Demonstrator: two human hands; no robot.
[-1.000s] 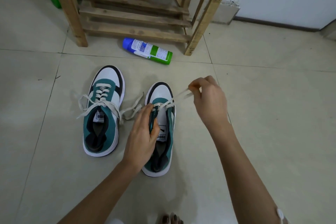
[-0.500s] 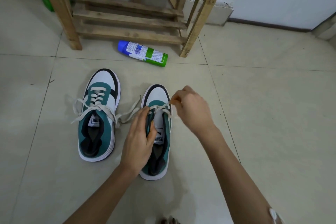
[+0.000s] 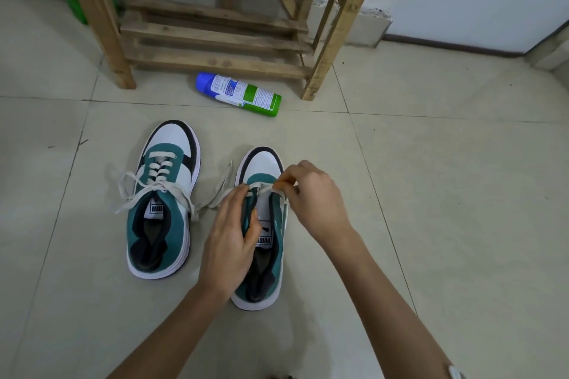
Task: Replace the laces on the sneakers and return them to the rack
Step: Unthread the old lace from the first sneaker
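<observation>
Laced sneaker [image 3: 163,203] stands leftmost on the floor tiles [image 3: 431,194], tongue marked PUMA. Left hand [image 3: 229,243] grips the second sneaker's [image 3: 267,243] eyelet flap (tongue likewise PUMA). Right hand [image 3: 314,197] pinches its lace [image 3: 264,186] near the toe.

Rough bare-wood rack [image 3: 215,37], glossy tiled floor [image 3: 446,194], flat cloth laces [image 3: 160,191], suede-like teal sneakers [image 3: 172,218], glossy spray can [image 3: 243,95]

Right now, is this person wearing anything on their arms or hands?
No sleeves show on either arm. The left hand and right hand wear no gloves. A small white item, unclear what, sits on the right arm at the picture's edge.
</observation>
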